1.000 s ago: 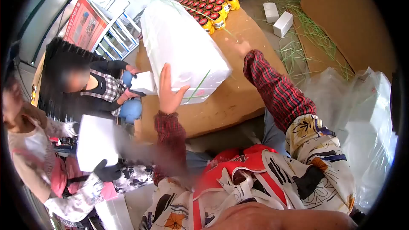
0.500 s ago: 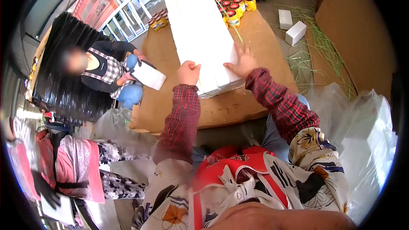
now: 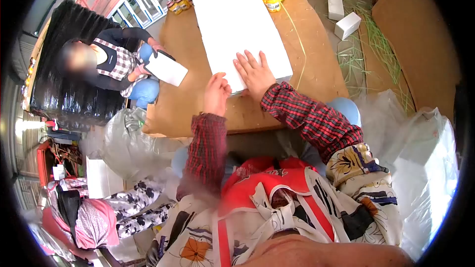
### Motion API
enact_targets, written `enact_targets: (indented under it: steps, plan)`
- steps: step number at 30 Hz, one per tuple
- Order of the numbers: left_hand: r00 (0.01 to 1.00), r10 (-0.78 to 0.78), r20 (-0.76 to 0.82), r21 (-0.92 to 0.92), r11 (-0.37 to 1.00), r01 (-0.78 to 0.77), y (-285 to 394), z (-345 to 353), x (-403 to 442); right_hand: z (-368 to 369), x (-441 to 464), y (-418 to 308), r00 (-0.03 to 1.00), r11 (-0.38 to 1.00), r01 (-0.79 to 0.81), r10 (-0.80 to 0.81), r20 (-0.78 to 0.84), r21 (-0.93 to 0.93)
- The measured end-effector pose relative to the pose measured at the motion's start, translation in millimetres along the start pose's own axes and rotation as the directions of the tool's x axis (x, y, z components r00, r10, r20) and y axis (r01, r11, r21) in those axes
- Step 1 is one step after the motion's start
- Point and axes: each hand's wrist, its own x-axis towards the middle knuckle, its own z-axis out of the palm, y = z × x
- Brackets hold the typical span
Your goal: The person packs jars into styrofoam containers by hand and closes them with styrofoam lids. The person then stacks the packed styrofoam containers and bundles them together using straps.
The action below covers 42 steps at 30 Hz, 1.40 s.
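Note:
A long row of white boxes [image 3: 232,24] lies packed together across the cardboard-topped table [image 3: 316,54] in front of me. My right hand [image 3: 256,76] rests flat on the near end of the row, fingers apart. At the near left corner of the boxes is my left hand [image 3: 216,91], its fingers curled; whatever is in them, if anything, is hidden. A thin yellow-green strap [image 3: 300,39] runs loosely over the cardboard along the right side of the row.
Jars with red lids [image 3: 271,2] stand at the back right, more jars [image 3: 174,7] at the back left. To the left a seated person [image 3: 116,59] holds a white box [image 3: 168,68]. Small white boxes [image 3: 348,25] and green straps [image 3: 381,44] lie on the floor at right.
My right hand has moved left from the right edge of the boxes onto their top. The strap now lies in a wider curve. The person at lower left has shifted.

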Motion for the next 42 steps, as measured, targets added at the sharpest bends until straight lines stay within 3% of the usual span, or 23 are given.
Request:
enact_targets:
  steps: [1,3,7,8,9,10,11,13,14,15,17,19,22,25,27,29,31,32,34,35,37,40,42]
  plan:
    - [1.000,-0.004,-0.003,-0.004,1.000,0.004,-6,-17,-1,5,-2,-2,1.000,1.000,0.003,-0.003,0.006,0.000]
    - [0.966,-0.111,0.232,-0.408,0.891,0.200,-13,-61,8,17,-1,-2,0.993,0.999,0.048,-0.047,-0.104,-0.001]
    - [0.835,-0.018,0.550,-0.567,0.725,0.390,-27,-169,55,0,-1,29,0.992,0.984,0.116,-0.108,-0.060,0.138]
    - [0.834,-0.013,0.552,-0.567,0.727,0.387,-27,-178,60,-1,-3,39,0.988,0.968,0.149,-0.136,-0.079,0.203]
    - [0.956,-0.107,0.275,-0.506,0.829,0.238,-26,-183,63,4,-1,42,0.987,0.968,0.149,-0.135,-0.082,0.200]
    - [0.989,-0.145,-0.041,-0.387,0.915,0.118,-27,-185,65,9,1,42,0.977,0.944,0.176,-0.133,-0.164,0.279]
    - [0.989,-0.145,-0.041,-0.387,0.915,0.118,-29,-186,70,15,1,42,0.962,0.911,0.207,-0.124,-0.242,0.357]
    - [0.922,0.097,-0.374,-0.110,0.983,-0.148,-32,-182,90,9,-2,38,0.937,0.935,0.181,-0.069,-0.342,0.306]
    - [0.892,0.205,-0.402,0.012,0.976,-0.219,-50,-203,112,6,-3,36,0.898,0.956,0.148,-0.023,-0.440,0.253]
    - [0.894,0.202,-0.401,0.005,0.976,-0.219,-66,-207,120,4,-2,35,0.899,0.958,0.148,-0.026,-0.438,0.246]
    - [0.863,0.467,-0.194,0.362,0.851,-0.380,-93,-197,126,0,1,34,0.887,0.953,0.072,0.074,-0.456,0.295]
    - [0.901,-0.088,-0.425,-0.068,0.996,0.065,-100,-139,100,1,2,32,0.883,0.959,0.072,0.066,-0.465,0.274]
    - [0.945,-0.065,-0.322,-0.139,0.990,0.020,-65,-60,51,2,0,33,0.878,0.961,0.069,0.069,-0.473,0.268]
    - [0.966,0.024,-0.257,-0.022,0.999,-0.031,-57,-74,61,3,-6,33,0.880,0.951,0.085,0.069,-0.470,0.298]
    - [0.953,0.043,-0.301,-0.040,0.997,-0.058,-55,-76,62,3,-8,32,0.877,0.942,0.098,0.071,-0.475,0.321]
    - [0.975,-0.049,-0.219,-0.172,0.985,0.011,-54,-81,61,4,-11,35,0.869,0.934,0.074,0.112,-0.482,0.351]
    - [0.976,0.006,-0.217,-0.135,0.990,-0.036,-47,-81,60,7,-13,36,0.863,0.936,0.087,0.101,-0.494,0.342]
    - [0.982,0.090,-0.166,0.155,0.986,-0.064,-46,-86,65,8,-14,36,0.866,0.934,0.104,0.084,-0.492,0.342]
    - [0.967,0.248,-0.067,0.634,0.759,-0.150,-30,-78,56,10,-14,30,0.862,0.940,0.130,0.051,-0.504,0.316]
    - [0.963,0.260,-0.074,0.627,0.763,-0.158,-30,-78,55,10,-15,28,0.858,0.941,0.144,0.035,-0.512,0.305]
    - [0.991,0.072,-0.110,0.669,0.743,0.020,-29,-79,53,9,-16,23,0.876,0.924,0.179,0.007,-0.482,0.337]
    - [1.000,0.014,-0.001,0.490,0.871,-0.012,-41,-92,59,6,-17,24,0.853,0.911,0.209,0.008,-0.522,0.355]
    - [0.990,-0.122,-0.073,0.134,0.982,0.131,-48,-91,68,0,-19,26,0.831,0.896,0.231,0.021,-0.556,0.380]
